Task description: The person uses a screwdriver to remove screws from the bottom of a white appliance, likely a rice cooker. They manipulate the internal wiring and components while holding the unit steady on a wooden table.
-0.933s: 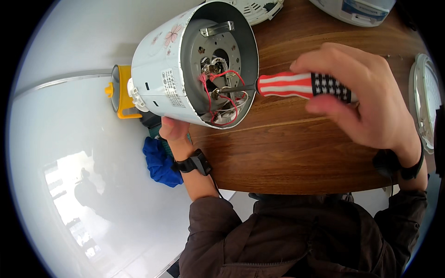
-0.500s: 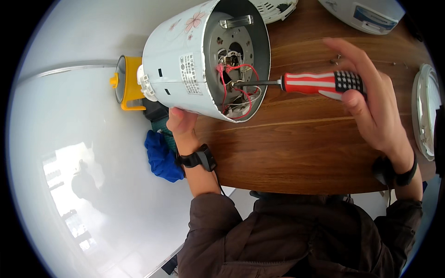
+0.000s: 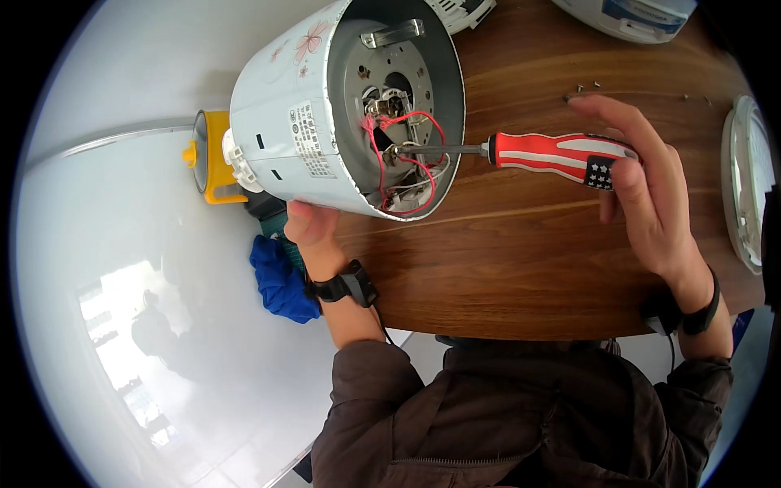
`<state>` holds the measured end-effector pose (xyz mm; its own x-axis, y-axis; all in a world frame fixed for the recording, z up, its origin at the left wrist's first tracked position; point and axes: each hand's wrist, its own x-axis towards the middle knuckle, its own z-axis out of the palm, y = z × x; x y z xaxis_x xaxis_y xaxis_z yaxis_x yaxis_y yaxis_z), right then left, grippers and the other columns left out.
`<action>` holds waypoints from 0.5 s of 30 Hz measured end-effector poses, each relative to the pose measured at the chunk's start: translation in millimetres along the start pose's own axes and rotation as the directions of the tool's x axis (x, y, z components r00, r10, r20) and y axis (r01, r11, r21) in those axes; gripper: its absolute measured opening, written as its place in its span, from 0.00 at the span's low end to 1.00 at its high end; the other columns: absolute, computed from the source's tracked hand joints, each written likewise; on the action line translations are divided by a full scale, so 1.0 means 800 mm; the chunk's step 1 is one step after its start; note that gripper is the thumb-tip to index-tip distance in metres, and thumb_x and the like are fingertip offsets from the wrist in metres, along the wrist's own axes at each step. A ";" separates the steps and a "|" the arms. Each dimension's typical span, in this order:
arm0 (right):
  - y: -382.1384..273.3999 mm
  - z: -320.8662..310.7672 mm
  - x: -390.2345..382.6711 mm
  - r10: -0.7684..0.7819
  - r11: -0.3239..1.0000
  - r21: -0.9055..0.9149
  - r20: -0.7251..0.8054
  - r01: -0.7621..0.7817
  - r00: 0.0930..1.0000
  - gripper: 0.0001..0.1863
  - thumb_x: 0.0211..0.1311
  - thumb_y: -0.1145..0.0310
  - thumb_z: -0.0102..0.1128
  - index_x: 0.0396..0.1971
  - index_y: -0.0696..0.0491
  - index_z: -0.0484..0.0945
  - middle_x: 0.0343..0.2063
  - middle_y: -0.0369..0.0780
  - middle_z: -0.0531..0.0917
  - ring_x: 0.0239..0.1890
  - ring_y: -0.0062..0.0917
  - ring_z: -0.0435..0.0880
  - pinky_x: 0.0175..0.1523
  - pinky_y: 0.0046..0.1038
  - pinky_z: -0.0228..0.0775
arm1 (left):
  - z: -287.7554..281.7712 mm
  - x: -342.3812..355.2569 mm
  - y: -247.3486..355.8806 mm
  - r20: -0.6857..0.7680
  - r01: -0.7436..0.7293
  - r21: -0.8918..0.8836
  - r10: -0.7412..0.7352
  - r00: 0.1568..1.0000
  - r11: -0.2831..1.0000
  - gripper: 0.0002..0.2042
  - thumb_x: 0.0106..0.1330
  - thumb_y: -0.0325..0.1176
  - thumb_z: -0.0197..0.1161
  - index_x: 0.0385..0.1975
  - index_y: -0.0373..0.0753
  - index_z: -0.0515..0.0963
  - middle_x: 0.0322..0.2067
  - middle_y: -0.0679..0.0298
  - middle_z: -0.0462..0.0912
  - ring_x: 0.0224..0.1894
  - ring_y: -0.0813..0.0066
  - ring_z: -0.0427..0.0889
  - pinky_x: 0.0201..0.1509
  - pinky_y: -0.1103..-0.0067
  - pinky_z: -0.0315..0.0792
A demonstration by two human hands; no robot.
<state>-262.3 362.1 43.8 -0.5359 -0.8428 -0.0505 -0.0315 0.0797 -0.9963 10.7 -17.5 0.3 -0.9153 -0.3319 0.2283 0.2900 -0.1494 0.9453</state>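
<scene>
A white, flower-patterned rice cooker body (image 3: 272,122) lies on its side with its open end turned right. Red and pale wires (image 3: 419,163) and metal parts show inside it. My left hand (image 3: 311,221) holds the body from the near side; most of its fingers are hidden beneath it. With my right hand (image 3: 643,183) I hold the end of a screwdriver (image 3: 545,154) with a red, white and dark star-printed handle. Thumb and fingers close round the handle's butt, while the index finger reaches outward. The screwdriver's shaft runs into the body, its tip among the wires at a metal fitting.
Several small screws (image 3: 580,87) lie on the brown wooden table (image 3: 504,276). A round pale cover (image 3: 742,183) is at the right edge, with a white appliance (image 3: 630,16) at the far right. On the left are a yellow holder (image 3: 218,154) and a blue cloth (image 3: 281,281).
The screwdriver handle has turned, showing more red and a different side of its stars. My right fingers have shifted around its end. The cooker body appears slightly further left in view.
</scene>
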 end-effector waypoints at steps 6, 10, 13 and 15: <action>0.040 0.009 0.022 -0.500 0.846 -0.271 -0.102 0.459 0.860 0.31 0.72 0.54 0.59 0.65 0.61 0.68 0.51 0.42 0.78 0.43 0.23 0.81 0.48 0.23 0.73 | -0.002 0.006 -0.003 -0.003 0.024 -0.016 -0.024 1.000 1.000 0.41 0.69 0.57 0.62 0.73 0.36 0.60 0.70 0.57 0.68 0.70 0.55 0.69 0.74 0.57 0.61; 0.024 -0.001 0.023 -0.304 0.935 -0.197 -0.009 0.296 0.953 0.26 0.71 0.64 0.60 0.63 0.60 0.71 0.50 0.42 0.78 0.42 0.23 0.80 0.48 0.24 0.73 | -0.004 0.004 -0.003 0.029 0.029 -0.034 -0.028 0.999 0.999 0.41 0.69 0.57 0.62 0.74 0.35 0.59 0.70 0.57 0.68 0.71 0.55 0.68 0.74 0.56 0.60; 0.000 -0.015 0.018 -0.004 0.987 -0.159 0.121 0.023 0.993 0.23 0.66 0.68 0.63 0.60 0.58 0.75 0.51 0.43 0.77 0.48 0.25 0.78 0.52 0.25 0.73 | -0.003 0.003 -0.005 0.031 0.018 -0.045 -0.017 0.999 0.999 0.41 0.69 0.56 0.62 0.74 0.35 0.59 0.70 0.56 0.68 0.71 0.55 0.68 0.75 0.56 0.60; 0.018 -0.016 0.020 -0.289 0.907 -0.281 0.127 0.314 0.949 0.23 0.62 0.70 0.65 0.57 0.58 0.77 0.51 0.44 0.77 0.49 0.25 0.78 0.53 0.25 0.72 | -0.003 0.005 -0.005 0.031 0.012 -0.056 -0.010 0.999 0.998 0.40 0.69 0.56 0.62 0.74 0.35 0.59 0.70 0.56 0.68 0.71 0.54 0.68 0.75 0.56 0.60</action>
<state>-282.2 357.0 29.8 -0.3926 -0.8901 0.2317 -0.4339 -0.0429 -0.9000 6.3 -20.5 -3.0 -0.9265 -0.3012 0.2256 0.2940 -0.2050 0.9336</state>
